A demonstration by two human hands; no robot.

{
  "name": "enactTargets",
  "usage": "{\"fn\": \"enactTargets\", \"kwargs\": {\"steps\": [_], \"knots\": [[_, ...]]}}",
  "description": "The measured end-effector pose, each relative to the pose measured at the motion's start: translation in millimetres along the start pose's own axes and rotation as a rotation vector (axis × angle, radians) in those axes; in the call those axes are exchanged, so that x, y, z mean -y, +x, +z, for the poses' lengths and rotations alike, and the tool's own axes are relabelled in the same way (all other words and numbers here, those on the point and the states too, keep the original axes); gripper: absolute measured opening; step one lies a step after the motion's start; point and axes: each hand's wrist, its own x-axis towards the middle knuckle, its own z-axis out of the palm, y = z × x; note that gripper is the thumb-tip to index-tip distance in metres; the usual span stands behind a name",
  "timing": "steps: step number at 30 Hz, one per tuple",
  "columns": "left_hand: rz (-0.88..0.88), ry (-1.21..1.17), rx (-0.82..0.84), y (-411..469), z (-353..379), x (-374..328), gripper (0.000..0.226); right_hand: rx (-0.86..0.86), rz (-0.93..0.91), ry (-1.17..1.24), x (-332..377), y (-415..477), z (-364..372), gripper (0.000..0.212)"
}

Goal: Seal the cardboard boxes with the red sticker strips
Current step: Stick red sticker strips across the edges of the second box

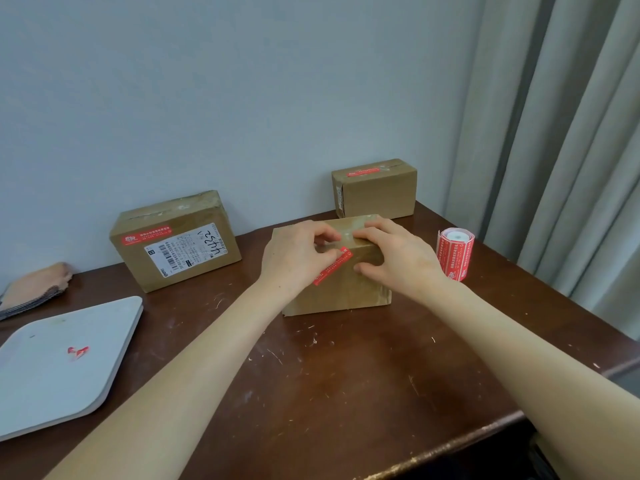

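Note:
A small cardboard box [341, 296] stands mid-table in front of me. A red sticker strip [334, 266] lies slanted across its upper front face, running up to the top edge. My left hand [294, 258] has curled fingers at the box's top and its thumb on the strip, pinching it. Over the box's right top edge, my right hand [398, 258] curls its fingers, thumb on the front face. A roll of red sticker strips [455, 252] stands to the right of the box.
A larger box [175, 240] with a red strip and a shipping label stands at the back left. Another box [375, 188] with a red strip on top stands against the wall. A white tray [62, 365] holds red scraps. A curtain [571, 133] hangs at right.

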Motion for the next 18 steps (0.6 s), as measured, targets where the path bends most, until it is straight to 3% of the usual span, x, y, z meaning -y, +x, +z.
{"fn": "enactTargets", "kwargs": {"steps": [6, 11, 18], "knots": [[-0.017, -0.026, 0.002, -4.0, -8.7, 30.7, 0.024, 0.050, 0.026, -0.033, -3.2, 10.1, -1.7, 0.055], [-0.004, 0.011, -0.043, -3.8, -5.5, 30.9, 0.026, -0.266, 0.053, -0.020, 4.8, 5.4, 9.6, 0.045], [-0.018, 0.004, -0.044, -3.4, -4.9, 33.3, 0.025, -0.328, 0.106, 0.091, 13.8, 9.4, 16.6, 0.021]]}}
